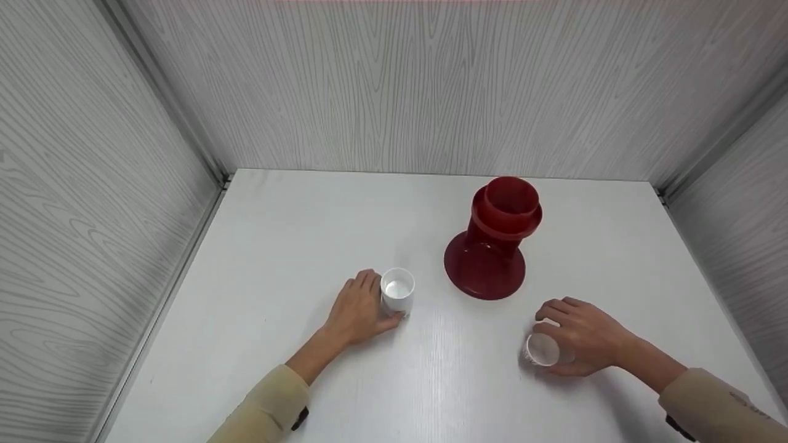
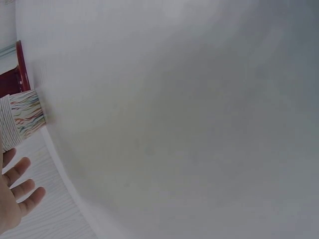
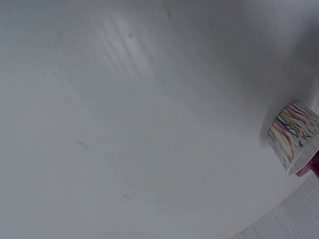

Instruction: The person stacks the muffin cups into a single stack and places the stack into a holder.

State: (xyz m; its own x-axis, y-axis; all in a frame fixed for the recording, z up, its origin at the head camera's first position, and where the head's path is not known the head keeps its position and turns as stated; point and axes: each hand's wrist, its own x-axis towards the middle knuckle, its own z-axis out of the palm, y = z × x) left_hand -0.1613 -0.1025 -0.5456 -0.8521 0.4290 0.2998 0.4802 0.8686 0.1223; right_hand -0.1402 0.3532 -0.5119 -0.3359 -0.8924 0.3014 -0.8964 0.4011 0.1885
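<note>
My left hand (image 1: pixel 362 311) is around a white paper cup (image 1: pixel 398 304), fingers along its left side and thumb across its front. The left wrist view shows this as a stack of cups (image 2: pixel 27 113) with coloured squiggles and nested rims; several spread fingers (image 2: pixel 17 172) show beside it. On the right, my right hand (image 1: pixel 582 335) holds a single paper cup (image 1: pixel 542 349) between fingers and thumb, its mouth facing up. That cup, patterned in coloured lines (image 3: pixel 291 132), stands at the right edge of the right wrist view, where the hand is hidden.
Between and beyond the hands, a red stand with a round base (image 1: pixel 477 274) and a cup-like top (image 1: pixel 508 212) stands on the white table (image 1: pixel 295 234). Grey wood-grain panels (image 1: pixel 394 86) close in the back and both sides.
</note>
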